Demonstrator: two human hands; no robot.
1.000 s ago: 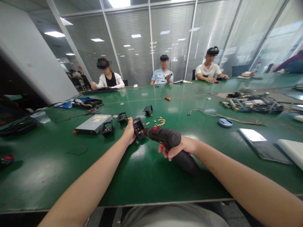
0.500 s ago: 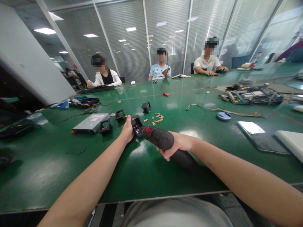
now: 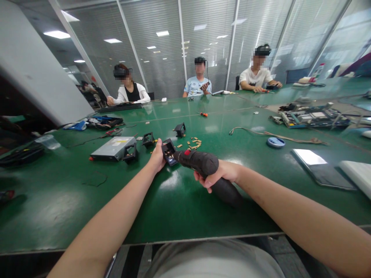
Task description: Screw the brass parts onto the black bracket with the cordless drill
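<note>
My left hand (image 3: 158, 157) grips a small black plastic housing (image 3: 169, 148) by its left side, thumb up along the edge. Brass-coloured metal parts show inside its open hollow. In my right hand (image 3: 216, 177) is a black cordless screwdriver (image 3: 199, 162) with a red switch on top, my fingers wrapped around its handle. Its nose points left at the housing's hollow; whether the tip touches a part there I cannot tell. Just beyond lie several small brass plates (image 3: 194, 143). More black plastic housings stand nearby, one behind (image 3: 180, 130) and one to the left (image 3: 148, 139).
A silver disc drive (image 3: 113, 148) lies left, with another black housing (image 3: 130, 153) against it. To the right are a blue round lid (image 3: 275, 142), a cable (image 3: 269, 134), a phone-like slab (image 3: 321, 170) and circuit boards (image 3: 314, 117). Three people sit across the green table (image 3: 162, 208).
The screwdriver has shifted slightly right and its nose has drawn back a little, baring more of the housing's inside. My left hand still holds the housing.
</note>
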